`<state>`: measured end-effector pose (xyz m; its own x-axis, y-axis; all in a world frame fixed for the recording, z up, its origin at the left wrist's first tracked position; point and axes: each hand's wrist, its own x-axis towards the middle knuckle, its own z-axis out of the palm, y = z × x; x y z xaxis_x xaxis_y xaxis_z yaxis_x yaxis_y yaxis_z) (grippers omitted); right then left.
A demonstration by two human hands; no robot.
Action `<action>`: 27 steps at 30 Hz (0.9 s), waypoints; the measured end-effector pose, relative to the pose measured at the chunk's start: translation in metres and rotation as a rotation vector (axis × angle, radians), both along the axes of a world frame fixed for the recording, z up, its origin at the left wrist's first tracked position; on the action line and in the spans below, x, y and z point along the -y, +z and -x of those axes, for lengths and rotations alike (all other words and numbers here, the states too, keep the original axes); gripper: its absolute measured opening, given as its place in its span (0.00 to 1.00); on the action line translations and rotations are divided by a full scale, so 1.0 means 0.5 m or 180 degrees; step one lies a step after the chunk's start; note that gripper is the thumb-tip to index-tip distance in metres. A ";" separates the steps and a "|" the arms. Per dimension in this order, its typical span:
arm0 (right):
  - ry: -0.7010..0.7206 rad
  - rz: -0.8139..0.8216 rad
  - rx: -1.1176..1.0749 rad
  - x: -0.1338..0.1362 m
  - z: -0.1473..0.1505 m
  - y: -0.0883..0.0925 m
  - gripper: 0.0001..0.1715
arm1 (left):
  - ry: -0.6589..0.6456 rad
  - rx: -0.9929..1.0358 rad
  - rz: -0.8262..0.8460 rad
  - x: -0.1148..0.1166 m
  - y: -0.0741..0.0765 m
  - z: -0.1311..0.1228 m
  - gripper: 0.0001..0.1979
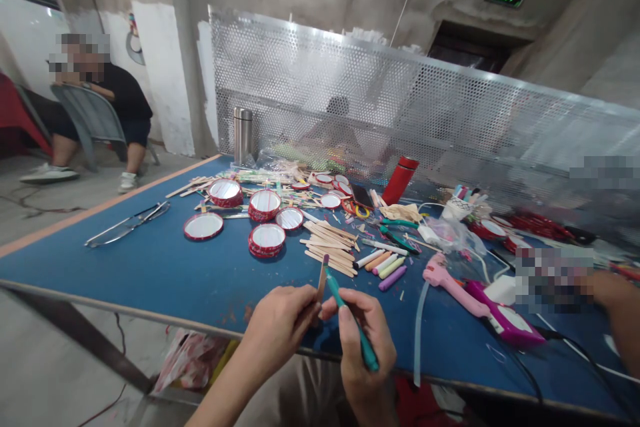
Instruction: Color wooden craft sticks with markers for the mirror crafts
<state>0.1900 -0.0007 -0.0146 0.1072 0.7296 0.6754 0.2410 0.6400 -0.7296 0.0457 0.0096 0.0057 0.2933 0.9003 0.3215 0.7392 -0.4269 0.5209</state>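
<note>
My left hand [285,317] is closed round a flat wooden craft stick [321,285], held upright near the table's front edge, its top end dark purple. In the fingers of my right hand [367,347] lies a teal marker [354,321], slanting up to the left. Its tip is at the upper part of the stick; I cannot tell whether they touch. Just beyond the hands are a pile of plain craft sticks [330,245] and several pastel markers [384,263], with a purple one [393,279] nearest.
Red-rimmed round pieces [267,240] with shiny tops stand left of the sticks, near eyeglasses [127,223]. A pink glue gun [457,290] with a glue stick lies right, by another person's arm [613,313]. A red flask [400,180] stands before the perforated metal screen [320,80].
</note>
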 end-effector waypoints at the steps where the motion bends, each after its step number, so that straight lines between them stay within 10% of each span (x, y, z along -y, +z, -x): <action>1: 0.0013 0.0007 0.0011 0.000 0.000 -0.001 0.09 | -0.0014 0.0017 -0.0004 0.000 -0.001 0.000 0.11; 27: -0.0159 0.0030 -0.0079 0.003 0.002 0.010 0.08 | 0.0017 -0.0052 0.0096 -0.006 -0.004 0.000 0.12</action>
